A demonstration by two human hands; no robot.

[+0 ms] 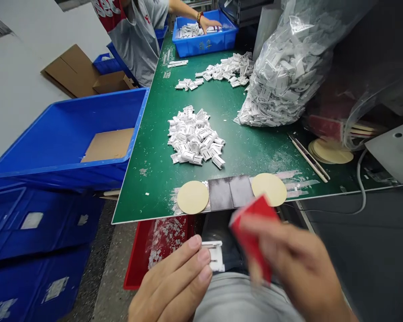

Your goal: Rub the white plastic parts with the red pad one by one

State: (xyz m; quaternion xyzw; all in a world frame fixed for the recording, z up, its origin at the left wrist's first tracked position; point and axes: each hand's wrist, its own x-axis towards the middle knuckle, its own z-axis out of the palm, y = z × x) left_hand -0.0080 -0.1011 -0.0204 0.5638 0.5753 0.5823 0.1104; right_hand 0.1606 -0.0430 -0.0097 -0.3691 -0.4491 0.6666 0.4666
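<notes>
My left hand (177,284) is closed on a small white plastic part (215,256), whose slotted end sticks out past the fingertips. To the right of it my right hand (295,259), smeared by motion, grips a red flat block (255,232), which looks like folded sandpaper or a sanding pad. The block is apart from the white part. Both hands are in front of the table's near edge, above my lap. Beyond them on the green table (147,179) lies a pile of similar white plastic parts (195,136).
Two round yellow discs (192,197) flank dark square pads (230,191) along the table edge. A clear bag of white parts (282,80) stands right. A red bin (137,259) sits below, a blue bin (70,116) left. Another person's hand (210,23) reaches into a blue crate (204,44).
</notes>
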